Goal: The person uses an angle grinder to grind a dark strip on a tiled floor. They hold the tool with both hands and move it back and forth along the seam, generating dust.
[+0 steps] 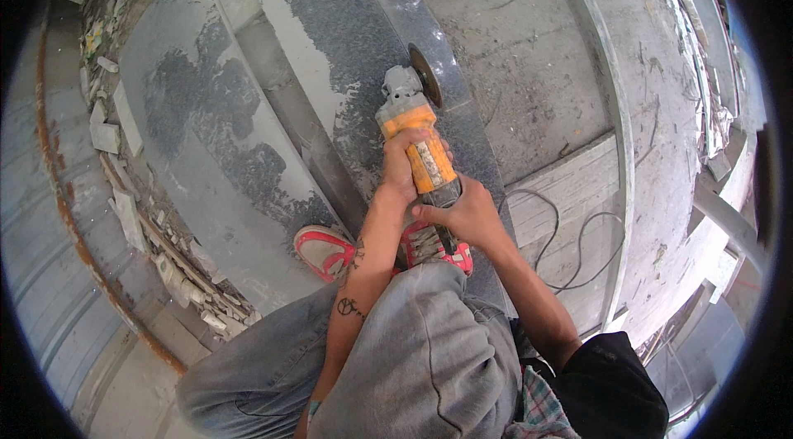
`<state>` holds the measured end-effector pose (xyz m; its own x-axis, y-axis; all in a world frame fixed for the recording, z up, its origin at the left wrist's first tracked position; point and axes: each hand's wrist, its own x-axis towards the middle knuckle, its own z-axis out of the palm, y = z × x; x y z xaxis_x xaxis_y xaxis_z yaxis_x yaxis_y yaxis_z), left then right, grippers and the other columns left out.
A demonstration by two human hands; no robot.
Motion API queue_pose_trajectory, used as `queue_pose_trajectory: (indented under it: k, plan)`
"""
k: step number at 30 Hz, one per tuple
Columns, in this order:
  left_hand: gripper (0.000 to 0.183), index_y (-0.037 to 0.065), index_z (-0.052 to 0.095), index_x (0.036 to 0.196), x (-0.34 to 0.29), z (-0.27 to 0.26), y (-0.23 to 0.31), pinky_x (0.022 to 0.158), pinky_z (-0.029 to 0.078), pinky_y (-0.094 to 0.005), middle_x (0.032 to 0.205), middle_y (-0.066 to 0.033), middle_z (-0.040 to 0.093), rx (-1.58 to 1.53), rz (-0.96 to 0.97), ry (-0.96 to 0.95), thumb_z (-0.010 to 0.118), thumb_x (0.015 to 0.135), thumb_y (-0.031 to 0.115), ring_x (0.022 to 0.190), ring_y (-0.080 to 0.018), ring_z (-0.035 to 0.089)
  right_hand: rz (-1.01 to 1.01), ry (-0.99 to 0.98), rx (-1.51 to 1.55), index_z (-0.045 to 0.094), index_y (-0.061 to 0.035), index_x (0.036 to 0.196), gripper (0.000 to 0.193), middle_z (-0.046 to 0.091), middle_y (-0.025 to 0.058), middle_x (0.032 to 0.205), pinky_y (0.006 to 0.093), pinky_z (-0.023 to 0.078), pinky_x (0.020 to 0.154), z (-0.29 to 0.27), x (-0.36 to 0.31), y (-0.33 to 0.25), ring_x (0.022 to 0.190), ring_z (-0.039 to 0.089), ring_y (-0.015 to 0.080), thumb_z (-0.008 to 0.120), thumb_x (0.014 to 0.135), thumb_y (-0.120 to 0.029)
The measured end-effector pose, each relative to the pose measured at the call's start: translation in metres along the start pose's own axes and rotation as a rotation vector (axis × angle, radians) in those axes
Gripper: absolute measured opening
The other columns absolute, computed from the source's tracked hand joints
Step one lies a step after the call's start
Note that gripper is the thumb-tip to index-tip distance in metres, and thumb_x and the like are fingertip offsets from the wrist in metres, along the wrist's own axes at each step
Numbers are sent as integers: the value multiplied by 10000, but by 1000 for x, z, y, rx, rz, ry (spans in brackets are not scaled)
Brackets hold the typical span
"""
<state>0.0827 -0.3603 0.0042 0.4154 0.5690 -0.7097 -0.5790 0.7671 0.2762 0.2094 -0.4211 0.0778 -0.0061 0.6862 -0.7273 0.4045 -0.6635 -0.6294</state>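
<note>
From the head view, your left hand (402, 165) is wrapped tight round the orange body of the grinder (417, 137), and your right hand (462, 212) is closed on its rear end, just behind the left, where the cable (570, 241) leaves toward the floor on your right. Both grips are full and firm, with nothing else in them. The grinder lies straight ahead of you, pointing away, its disc (426, 75) on edge at the right-hand edge of the dark slab (347, 51). Whether the disc touches the stone you cannot tell from here.

Judging by the stone, pale dust covers the slab's left side and a band near the grinder, while the dark part beyond the disc looks bare; so the work on this edge seems partly done, with the far stretch left. Your shoes (326, 249) stand on the slab's near end. A second slab (198, 133) lies to the left, with rubble (165, 257) along its edge.
</note>
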Motion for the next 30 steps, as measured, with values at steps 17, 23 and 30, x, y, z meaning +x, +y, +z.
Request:
queue_pose_trajectory:
  k: [17, 23, 30]
  plan:
    - [370, -2, 534, 977, -1, 2, 4, 631, 557, -392, 766, -144, 603, -35, -12, -16, 602, 723, 258, 681, -267, 641, 0, 8, 13, 622, 29, 1019, 624, 686, 186, 914, 371, 495, 815, 2, 0, -3, 879, 671, 296, 839, 622, -400]
    - [370, 14, 539, 971, 12, -3, 13, 639, 550, -401, 774, -136, 596, -57, -16, -12, 604, 714, 274, 681, -270, 632, -14, 11, -26, 617, 41, 1011, 663, 680, 209, 911, 385, 501, 802, 2, 15, -8, 871, 670, 333, 843, 598, -426]
    - [337, 4, 548, 940, 12, -3, 13, 640, 555, -389, 759, -139, 603, -90, -31, -13, 590, 722, 257, 669, -264, 637, -18, 7, -21, 619, 40, 1000, 636, 680, 211, 898, 385, 502, 794, 1, 14, -10, 867, 670, 338, 838, 612, -413]
